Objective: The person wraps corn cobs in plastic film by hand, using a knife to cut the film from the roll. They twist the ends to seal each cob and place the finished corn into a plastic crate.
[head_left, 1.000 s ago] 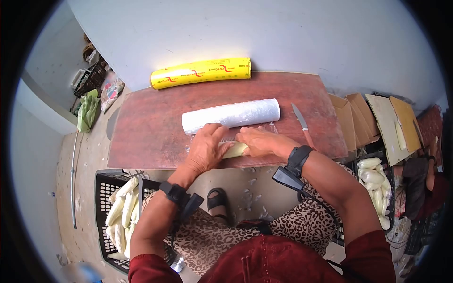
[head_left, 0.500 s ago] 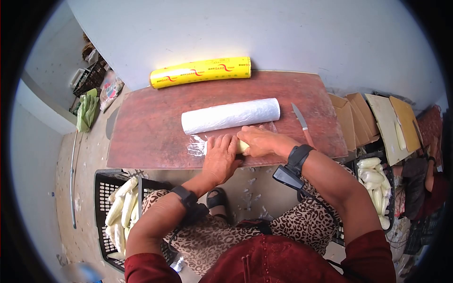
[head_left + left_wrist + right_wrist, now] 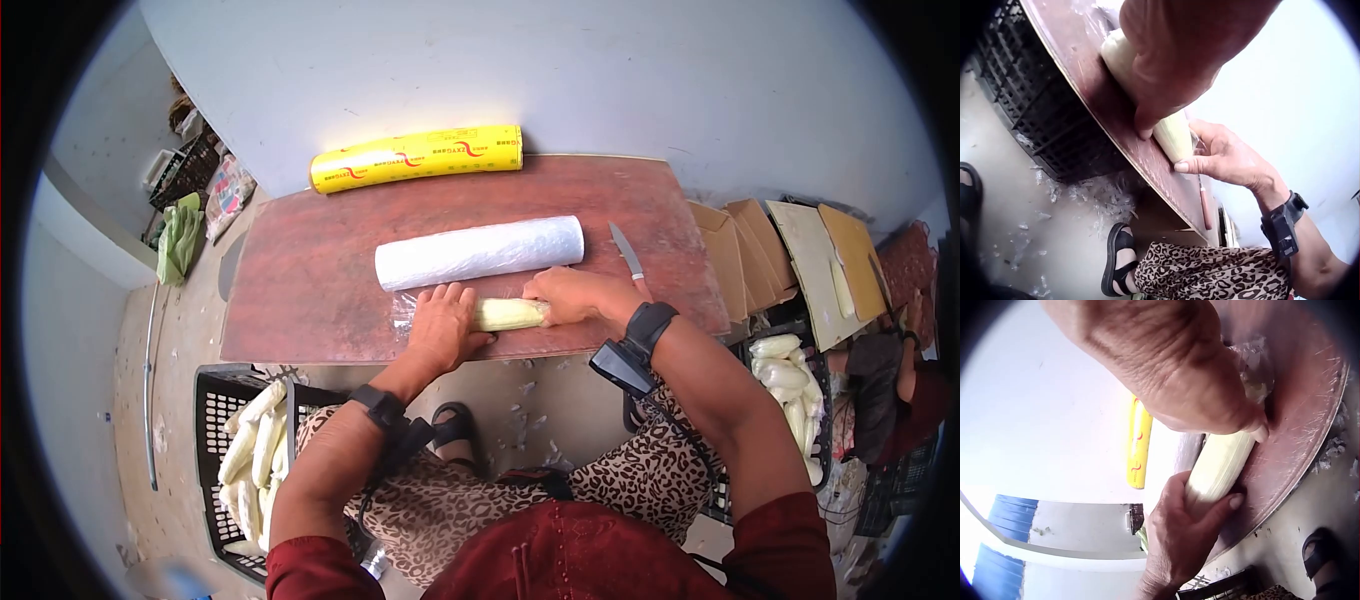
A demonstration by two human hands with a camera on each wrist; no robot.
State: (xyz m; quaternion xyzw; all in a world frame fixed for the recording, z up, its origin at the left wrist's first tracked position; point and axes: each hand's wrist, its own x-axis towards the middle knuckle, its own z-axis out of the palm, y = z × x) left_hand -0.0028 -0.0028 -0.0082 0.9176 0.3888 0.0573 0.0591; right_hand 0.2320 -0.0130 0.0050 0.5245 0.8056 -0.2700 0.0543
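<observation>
Both hands (image 3: 440, 325) (image 3: 580, 297) gripping pale corn cob (image 3: 508, 315); white roll (image 3: 480, 252) just beyond, knife (image 3: 626, 250) at right, yellow roll (image 3: 415, 160) behind.

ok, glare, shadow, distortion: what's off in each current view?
Head: black vignetted corners, bright glow on the wall behind the yellow roll. Left wrist: wall blown out to white, near left hand largely in shadow. Right wrist: wall overexposed, white roll washing out beside the corn, table edge strongly bowed.
</observation>
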